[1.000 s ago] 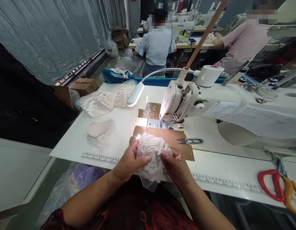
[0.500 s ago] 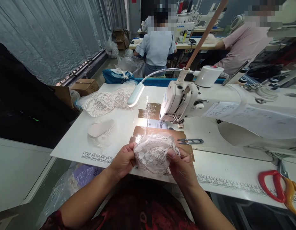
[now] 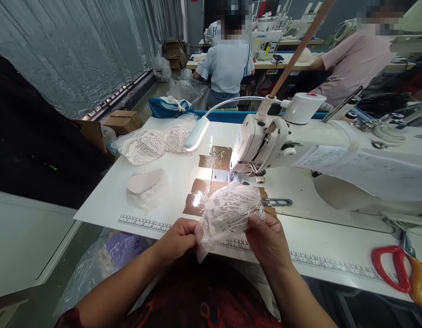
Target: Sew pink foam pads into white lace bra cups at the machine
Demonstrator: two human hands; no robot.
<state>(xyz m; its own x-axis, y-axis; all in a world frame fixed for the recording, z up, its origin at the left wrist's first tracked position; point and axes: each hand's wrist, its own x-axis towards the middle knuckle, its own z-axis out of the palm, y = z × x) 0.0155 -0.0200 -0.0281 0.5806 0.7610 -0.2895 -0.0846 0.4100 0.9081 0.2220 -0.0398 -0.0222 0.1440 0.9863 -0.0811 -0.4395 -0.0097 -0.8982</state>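
Here, a piece of white lace is held up just in front of the sewing machine, below its needle end and over the near edge of the worktop. The left hand is closed in a pinch on the lower left corner of the lace. The right hand is closed on its right edge, thumb on top and fingers curled beneath. The lace is spread between the two hands and partly covers a brown taped patch in front of the machine's needle. A pair of thread snips is seen lying on the worktop just in front of the machine, just beyond the right hand. A small lamp on a bendable neck is lit to the left of the machine's head. Farther left of the machine, a heap of lace pieces and a pale padded cup are laid on the worktop. Red-handled scissors are seen in front of the machine's right end.
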